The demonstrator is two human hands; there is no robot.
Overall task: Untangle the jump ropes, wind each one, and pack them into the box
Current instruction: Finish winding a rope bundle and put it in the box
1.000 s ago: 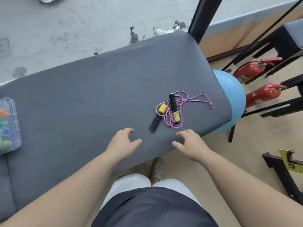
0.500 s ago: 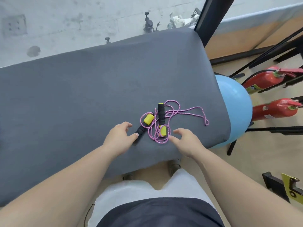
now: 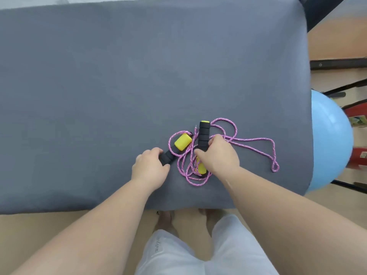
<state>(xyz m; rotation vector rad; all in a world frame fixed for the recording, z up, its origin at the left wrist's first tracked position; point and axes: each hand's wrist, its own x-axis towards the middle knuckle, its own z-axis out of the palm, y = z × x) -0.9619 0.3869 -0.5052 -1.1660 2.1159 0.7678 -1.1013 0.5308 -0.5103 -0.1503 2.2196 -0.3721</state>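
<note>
A pink jump rope [image 3: 252, 141] lies tangled on the grey padded bench [image 3: 119, 76], near its front right corner. It has two black foam handles with yellow ends. My left hand [image 3: 149, 167] grips the lower end of the left handle [image 3: 179, 144], which lies tilted. My right hand [image 3: 216, 153] curls round the middle of the right handle [image 3: 204, 133], which points away from me. Loops of rope lie over and around both handles, and one long loop trails to the right. No box is in view.
A blue exercise ball [image 3: 331, 139] sits just past the bench's right edge. Black metal frame bars [image 3: 337, 63] and red objects stand on the floor at the far right. My legs and feet are below the bench's front edge.
Both hands moved forward from the bench's front edge onto the rope, and each has taken hold of a handle. The camera has tilted down and come closer.
</note>
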